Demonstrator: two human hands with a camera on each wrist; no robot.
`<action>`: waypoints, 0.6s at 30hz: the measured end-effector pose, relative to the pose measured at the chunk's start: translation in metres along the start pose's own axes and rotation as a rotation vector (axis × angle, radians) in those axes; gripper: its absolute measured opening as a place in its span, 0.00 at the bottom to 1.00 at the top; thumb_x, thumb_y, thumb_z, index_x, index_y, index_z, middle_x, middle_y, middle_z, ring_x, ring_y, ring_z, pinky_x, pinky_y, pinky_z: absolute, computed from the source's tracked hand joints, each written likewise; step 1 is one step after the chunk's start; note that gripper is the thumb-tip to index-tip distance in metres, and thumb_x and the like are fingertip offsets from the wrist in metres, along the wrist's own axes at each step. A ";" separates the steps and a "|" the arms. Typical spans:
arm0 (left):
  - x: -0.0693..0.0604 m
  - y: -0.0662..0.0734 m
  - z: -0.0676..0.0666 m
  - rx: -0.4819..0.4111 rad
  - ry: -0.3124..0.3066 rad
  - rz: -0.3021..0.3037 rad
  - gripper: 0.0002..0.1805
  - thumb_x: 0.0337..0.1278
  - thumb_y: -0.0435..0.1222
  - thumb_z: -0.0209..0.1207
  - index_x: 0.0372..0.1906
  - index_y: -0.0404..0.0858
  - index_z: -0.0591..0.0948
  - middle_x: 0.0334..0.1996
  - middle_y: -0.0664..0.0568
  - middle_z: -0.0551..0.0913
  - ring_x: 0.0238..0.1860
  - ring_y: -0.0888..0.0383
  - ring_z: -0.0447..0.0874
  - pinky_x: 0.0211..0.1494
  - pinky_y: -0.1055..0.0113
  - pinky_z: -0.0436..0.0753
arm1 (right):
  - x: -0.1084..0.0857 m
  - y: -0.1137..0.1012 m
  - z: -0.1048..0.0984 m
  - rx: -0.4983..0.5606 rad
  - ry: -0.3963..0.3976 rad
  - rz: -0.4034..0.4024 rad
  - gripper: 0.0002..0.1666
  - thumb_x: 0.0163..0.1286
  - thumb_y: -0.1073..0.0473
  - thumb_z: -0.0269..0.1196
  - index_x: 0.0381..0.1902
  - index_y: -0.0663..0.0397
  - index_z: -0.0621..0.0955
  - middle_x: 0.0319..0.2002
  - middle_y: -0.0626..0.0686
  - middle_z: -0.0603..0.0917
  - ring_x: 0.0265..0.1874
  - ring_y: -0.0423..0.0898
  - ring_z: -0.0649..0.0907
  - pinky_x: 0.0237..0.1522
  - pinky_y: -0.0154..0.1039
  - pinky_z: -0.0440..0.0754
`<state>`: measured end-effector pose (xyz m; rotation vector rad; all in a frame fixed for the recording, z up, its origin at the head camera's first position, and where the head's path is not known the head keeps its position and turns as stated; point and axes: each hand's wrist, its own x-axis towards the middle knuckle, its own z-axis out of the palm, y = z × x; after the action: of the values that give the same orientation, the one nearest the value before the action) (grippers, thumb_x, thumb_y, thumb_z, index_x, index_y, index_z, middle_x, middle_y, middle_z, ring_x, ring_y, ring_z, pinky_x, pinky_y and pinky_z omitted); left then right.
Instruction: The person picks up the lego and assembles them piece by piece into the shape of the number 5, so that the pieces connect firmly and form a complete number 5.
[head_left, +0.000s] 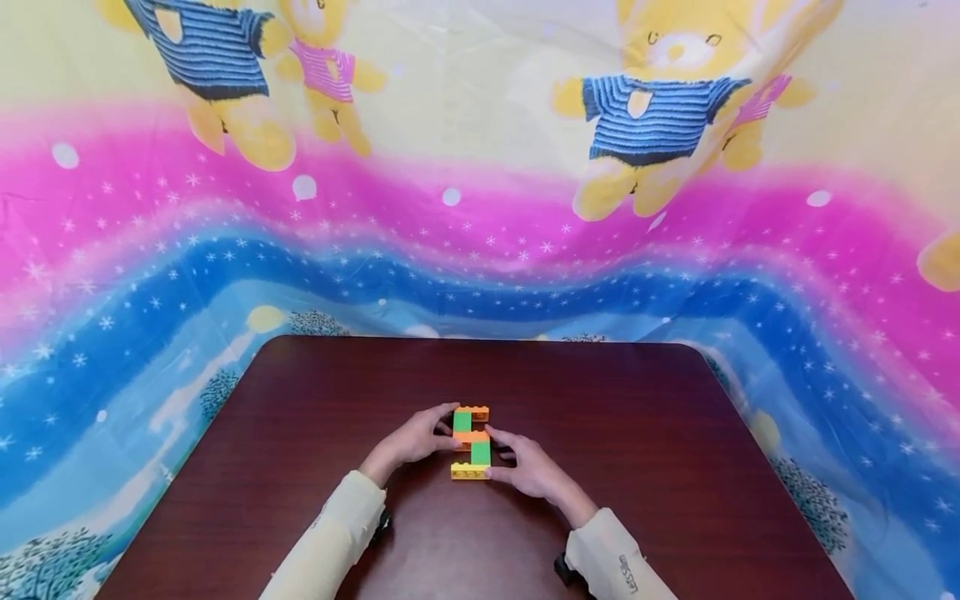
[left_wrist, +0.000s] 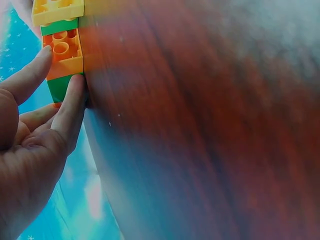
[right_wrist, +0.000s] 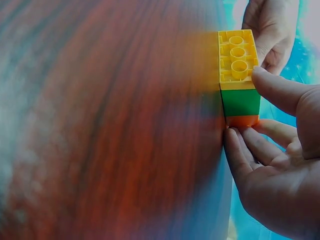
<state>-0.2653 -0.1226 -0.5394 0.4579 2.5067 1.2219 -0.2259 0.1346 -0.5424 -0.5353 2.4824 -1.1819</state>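
A figure of joined toy building bricks lies on the table between both hands. From far to near it has an orange brick [head_left: 474, 413], a green brick [head_left: 462, 423] on the left, a middle orange brick [head_left: 471, 437], a green brick [head_left: 481, 454] on the right and a yellow brick [head_left: 469, 472]. My left hand [head_left: 415, 437] grips the left side, its thumb on the middle orange brick's hollow underside [left_wrist: 62, 50]. On the right side my right hand [head_left: 531, 468] holds on, thumb against the yellow brick [right_wrist: 238, 55] and fingertips by the middle orange brick [right_wrist: 243, 120].
The dark reddish-brown table [head_left: 315, 383] has rounded far corners. Behind it and along its sides hangs a cloth [head_left: 465, 208] printed with bears and snowflakes. Each wrist carries a small black device, partly hidden by the sleeves.
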 end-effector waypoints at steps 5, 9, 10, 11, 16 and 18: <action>0.001 0.000 0.000 0.026 0.000 0.003 0.42 0.65 0.41 0.69 0.79 0.38 0.64 0.70 0.40 0.74 0.57 0.49 0.84 0.61 0.50 0.84 | 0.000 0.001 -0.001 -0.005 0.000 0.017 0.46 0.69 0.49 0.72 0.80 0.44 0.65 0.74 0.61 0.70 0.67 0.61 0.77 0.66 0.58 0.78; 0.000 -0.001 0.001 0.034 -0.009 0.004 0.42 0.65 0.42 0.70 0.79 0.37 0.65 0.71 0.40 0.72 0.57 0.49 0.84 0.62 0.50 0.83 | 0.001 0.002 0.000 -0.003 -0.013 0.018 0.46 0.69 0.49 0.72 0.80 0.45 0.65 0.75 0.61 0.69 0.67 0.60 0.76 0.66 0.59 0.78; 0.000 -0.001 0.001 0.032 -0.009 0.003 0.42 0.64 0.42 0.70 0.79 0.37 0.65 0.71 0.40 0.72 0.57 0.49 0.84 0.64 0.49 0.82 | 0.001 0.002 0.000 -0.007 -0.014 0.017 0.46 0.69 0.49 0.72 0.80 0.45 0.65 0.75 0.60 0.69 0.67 0.60 0.76 0.66 0.59 0.78; 0.000 -0.001 0.001 0.038 -0.010 0.001 0.42 0.64 0.43 0.70 0.79 0.37 0.65 0.71 0.40 0.72 0.57 0.50 0.84 0.64 0.49 0.82 | 0.001 0.002 0.000 -0.002 -0.017 0.022 0.46 0.69 0.49 0.72 0.80 0.45 0.65 0.75 0.60 0.69 0.67 0.60 0.76 0.66 0.59 0.78; 0.000 -0.001 -0.001 0.077 -0.009 -0.003 0.42 0.67 0.44 0.68 0.80 0.40 0.63 0.67 0.41 0.76 0.57 0.50 0.84 0.61 0.49 0.83 | 0.002 0.001 -0.002 -0.015 -0.005 0.017 0.46 0.68 0.48 0.72 0.80 0.43 0.66 0.73 0.61 0.71 0.66 0.60 0.78 0.65 0.59 0.78; 0.000 -0.001 -0.001 0.083 -0.009 -0.005 0.42 0.67 0.44 0.68 0.80 0.40 0.63 0.65 0.41 0.77 0.57 0.51 0.84 0.61 0.49 0.83 | 0.002 0.001 -0.002 -0.016 -0.004 0.015 0.46 0.68 0.48 0.72 0.80 0.43 0.66 0.73 0.60 0.71 0.65 0.60 0.78 0.65 0.59 0.78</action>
<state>-0.2660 -0.1240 -0.5391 0.4760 2.5568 1.1155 -0.2286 0.1356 -0.5425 -0.5214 2.4907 -1.1550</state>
